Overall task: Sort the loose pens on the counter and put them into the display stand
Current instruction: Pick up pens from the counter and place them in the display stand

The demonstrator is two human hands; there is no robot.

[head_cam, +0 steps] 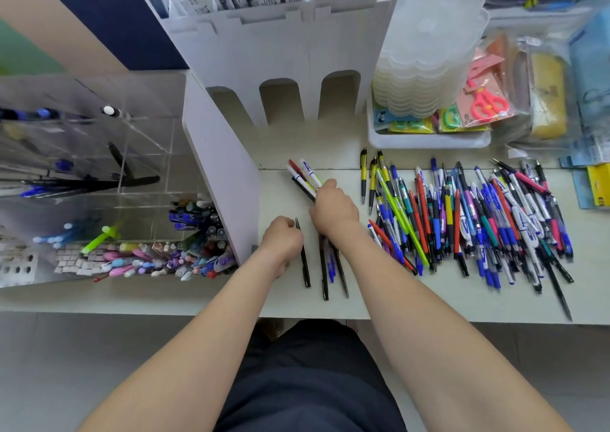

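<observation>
Pens [305, 175] (bundled) in right hand [333, 210].

The right hand [333, 210] is gripping a bundle of pens [305, 175] over the desk [284, 306]. The left hand [282, 238], fingers curled, is touching the upper end of a black pen [305, 263]. A loose pen pile [478, 220] is lying to the right.

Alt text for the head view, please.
The right hand grips a bunch of pens over a pale counter while the left hand curls at the end of a black pen lying there. A pile of loose pens lies to the right, a white stand behind.
</observation>
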